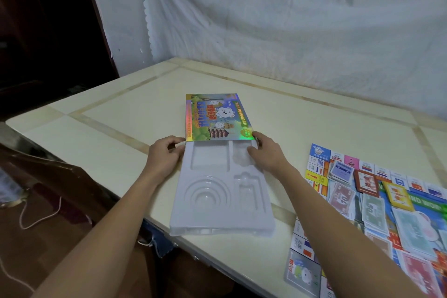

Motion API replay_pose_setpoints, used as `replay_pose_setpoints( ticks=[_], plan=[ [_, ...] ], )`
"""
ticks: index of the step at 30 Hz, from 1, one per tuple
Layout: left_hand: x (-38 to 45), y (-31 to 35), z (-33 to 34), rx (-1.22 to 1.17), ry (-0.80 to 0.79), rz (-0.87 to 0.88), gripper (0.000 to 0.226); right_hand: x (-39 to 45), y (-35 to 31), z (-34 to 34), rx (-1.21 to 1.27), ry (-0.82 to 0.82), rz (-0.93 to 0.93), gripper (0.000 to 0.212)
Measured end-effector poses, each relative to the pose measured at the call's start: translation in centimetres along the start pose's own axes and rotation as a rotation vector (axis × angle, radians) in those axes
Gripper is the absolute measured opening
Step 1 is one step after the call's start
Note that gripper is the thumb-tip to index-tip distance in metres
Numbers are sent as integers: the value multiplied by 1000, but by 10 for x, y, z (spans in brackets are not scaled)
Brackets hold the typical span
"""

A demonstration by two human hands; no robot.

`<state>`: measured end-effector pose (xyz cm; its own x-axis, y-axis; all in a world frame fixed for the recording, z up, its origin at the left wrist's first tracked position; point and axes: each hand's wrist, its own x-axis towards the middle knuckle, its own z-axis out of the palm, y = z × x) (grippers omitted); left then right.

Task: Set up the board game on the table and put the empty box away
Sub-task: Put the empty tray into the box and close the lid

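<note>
A colourful game box sleeve [215,116] printed "Travel Around World" lies flat in the middle of the table. A white moulded plastic insert tray [222,191] with empty compartments sticks out of its near end towards me. My left hand [164,155] grips the tray's left edge right at the box's mouth. My right hand [266,152] holds the tray's right edge, with its fingertips touching the box's near corner. The game board [321,152] lies unfolded at the right, covered with cards and paper money [372,210].
The cream tiled table [116,113] runs back to a white cloth hung on the wall [290,19]. A grey card [302,273] lies at the near right edge. A dark wooden chair [60,176] stands at the left, with cables on the floor.
</note>
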<state>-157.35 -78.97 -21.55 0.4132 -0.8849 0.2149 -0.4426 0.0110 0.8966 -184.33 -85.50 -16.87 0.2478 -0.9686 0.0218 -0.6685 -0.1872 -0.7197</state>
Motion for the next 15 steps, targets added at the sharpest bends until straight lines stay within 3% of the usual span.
replay_pose_setpoints(
  ticks=[5, 8, 10, 13, 15],
  plan=[
    [-5, 6, -1, -162, -24, -57, 27, 10, 4, 10, 100, 177, 69, 24],
    [-9, 8, -4, -109, -131, -24, 50, 11, 0, 10, 45, 135, 29, 35],
    [-9, 8, -4, -63, -162, -27, 58, 7, -2, 6, 34, -59, -53, 64],
    [-9, 9, 0, 11, -118, 6, 57, -1, -5, -7, -252, -456, -87, 139],
    [-9, 11, 2, 29, -81, 25, 49, -4, -5, -16, -432, -561, -86, 150]
  ],
)
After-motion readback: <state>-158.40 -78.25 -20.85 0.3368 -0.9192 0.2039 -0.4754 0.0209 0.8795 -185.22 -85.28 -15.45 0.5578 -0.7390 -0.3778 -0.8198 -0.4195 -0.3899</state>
